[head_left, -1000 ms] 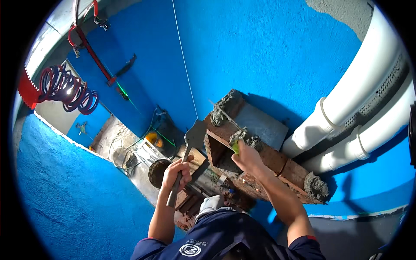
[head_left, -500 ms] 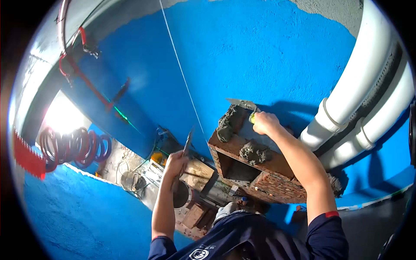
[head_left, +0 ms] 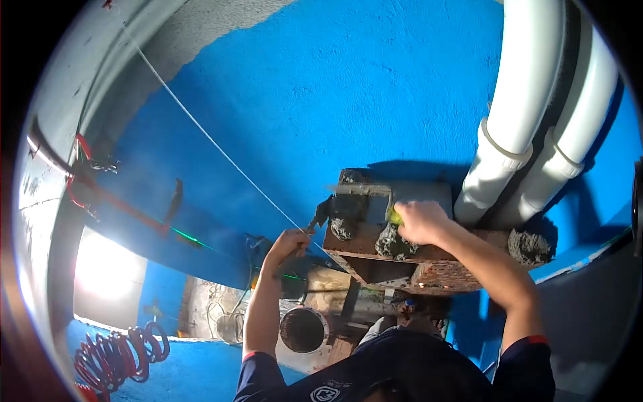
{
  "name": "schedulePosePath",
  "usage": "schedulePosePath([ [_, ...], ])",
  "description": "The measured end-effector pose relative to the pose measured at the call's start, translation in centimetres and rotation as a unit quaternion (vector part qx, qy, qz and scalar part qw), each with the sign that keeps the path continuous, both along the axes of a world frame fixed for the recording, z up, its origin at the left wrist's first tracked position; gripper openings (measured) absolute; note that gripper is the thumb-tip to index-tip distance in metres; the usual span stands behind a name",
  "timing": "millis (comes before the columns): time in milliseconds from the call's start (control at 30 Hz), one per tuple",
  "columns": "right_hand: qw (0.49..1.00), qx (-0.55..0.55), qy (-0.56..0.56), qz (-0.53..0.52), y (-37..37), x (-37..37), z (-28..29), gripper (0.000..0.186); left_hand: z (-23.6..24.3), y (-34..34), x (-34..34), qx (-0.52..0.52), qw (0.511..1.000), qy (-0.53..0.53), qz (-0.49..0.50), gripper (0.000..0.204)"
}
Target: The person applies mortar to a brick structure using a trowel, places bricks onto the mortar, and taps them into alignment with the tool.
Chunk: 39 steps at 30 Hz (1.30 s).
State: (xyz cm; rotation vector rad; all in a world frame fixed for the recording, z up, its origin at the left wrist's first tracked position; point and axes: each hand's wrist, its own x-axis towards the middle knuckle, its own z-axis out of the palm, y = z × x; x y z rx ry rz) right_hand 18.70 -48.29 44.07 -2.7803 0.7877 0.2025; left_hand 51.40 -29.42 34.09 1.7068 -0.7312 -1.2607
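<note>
My right hand (head_left: 423, 222) is closed round the yellow-green handle of a trowel (head_left: 365, 190), whose blade reaches left across the top of a brick structure (head_left: 439, 249). Grey mortar lies there in lumps, one mortar lump (head_left: 396, 242) just in front of the trowel and another mortar lump (head_left: 341, 229) by the left corner. Left of that corner, my left hand (head_left: 289, 244) grips a hand tool with a dark, flat head (head_left: 322, 210); its exact kind is unclear. The tool's head is close to the mortar at the left end.
A taut white string (head_left: 221, 149) slants down to the brick corner. Two thick white pipes (head_left: 524, 80) run down the blue wall (head_left: 375, 87) at right. Below at left are a round opening (head_left: 303, 329) and a red coiled hose (head_left: 120, 355). Another mortar heap (head_left: 529, 246) sits at right.
My view has turned. My left hand has come nearer the brick corner, its tool now tilted right toward the mortar. The trowel blade now lies level over the brick top.
</note>
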Motion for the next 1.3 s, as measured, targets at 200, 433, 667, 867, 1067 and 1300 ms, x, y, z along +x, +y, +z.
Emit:
schedulePosePath([
  [200, 0.998, -0.006, -0.015, 0.053, -4.8, 0.9, -0.7, 0.034, 0.1, -1.4, 1.7, -0.002, 0.999, 0.043, -0.03, 0.032],
  [433, 0.993, -0.094, 0.017, 0.065, -10.8, 4.7, -4.5, 0.018, 1.8, -5.4, 1.1, 0.032, 0.999, -0.016, -0.019, 0.025],
  [667, 0.994, -0.105, -0.03, 0.007, -13.2, 7.3, -6.3, 0.021, 2.6, -7.3, 0.5, 0.04, 0.998, -0.036, -0.021, 0.026],
  [867, 0.996, -0.012, -0.068, -0.051, -9.6, 6.0, -2.5, 0.035, 3.9, -5.8, 0.2, 0.031, 0.999, -0.019, -0.005, 0.028],
  [1067, 0.987, 0.143, 0.062, 0.043, -8.7, 6.7, -0.7, 0.034, 3.5, -3.2, 1.7, 0.059, 0.996, -0.039, -0.053, 0.036],
  [1300, 0.999, -0.001, 0.042, -0.012, -11.7, 8.1, -3.7, 0.036, 3.5, -3.2, 0.4, 0.057, 0.998, -0.024, -0.025, 0.037],
])
